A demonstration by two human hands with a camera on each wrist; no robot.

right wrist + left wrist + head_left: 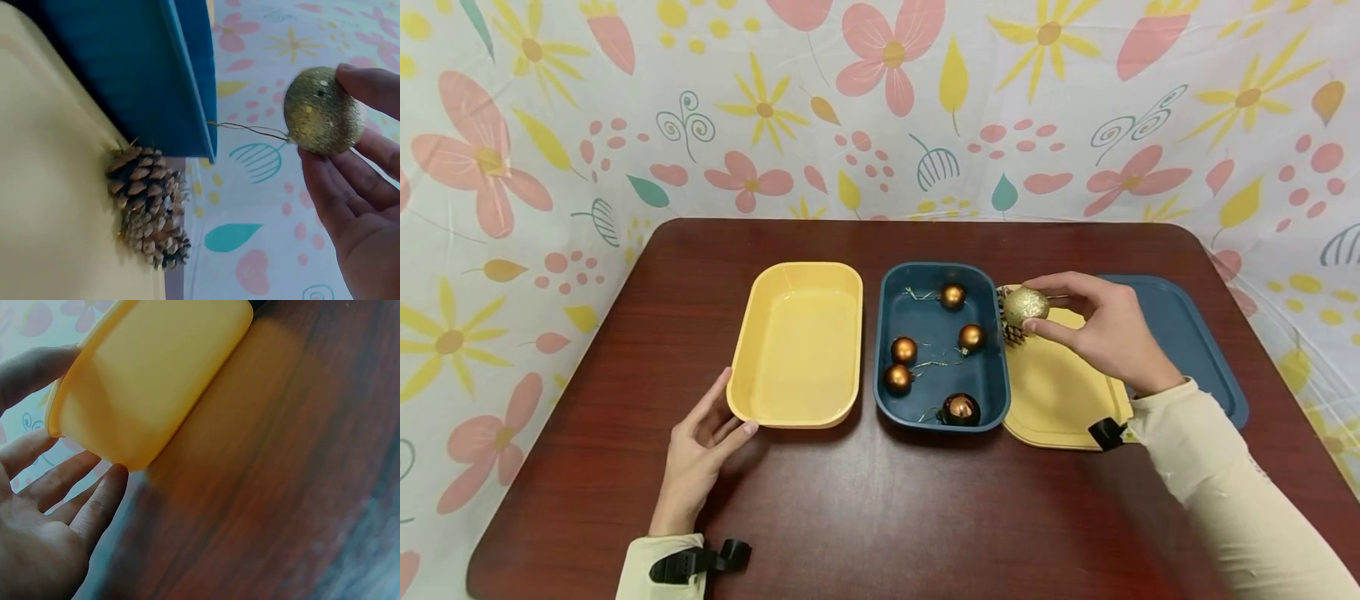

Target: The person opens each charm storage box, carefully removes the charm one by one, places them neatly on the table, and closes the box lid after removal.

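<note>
My left hand (696, 458) holds the near left corner of a yellow container (793, 421), thumb at the front rim and fingers along the side. No objects show inside it. My right hand (1108, 333) pinches a gold glitter bauble (1026, 307) between thumb and fingers. In the right wrist view, a thin gold string (250, 129) trails from the bauble toward the rim of a blue container (181, 69). That container holds several copper baubles (972, 337), one darker and larger near the front. Pine cones (153, 206) lie beside its right wall, partly hidden by the bauble in the head view.
A yellow lid (1060, 408) lies right of the blue container, with the pine cones at its left edge. Farther right, a blue lid (1187, 333) lies partly behind my right arm. A flower-patterned cloth (880, 133) hangs behind the dark wooden table (880, 517).
</note>
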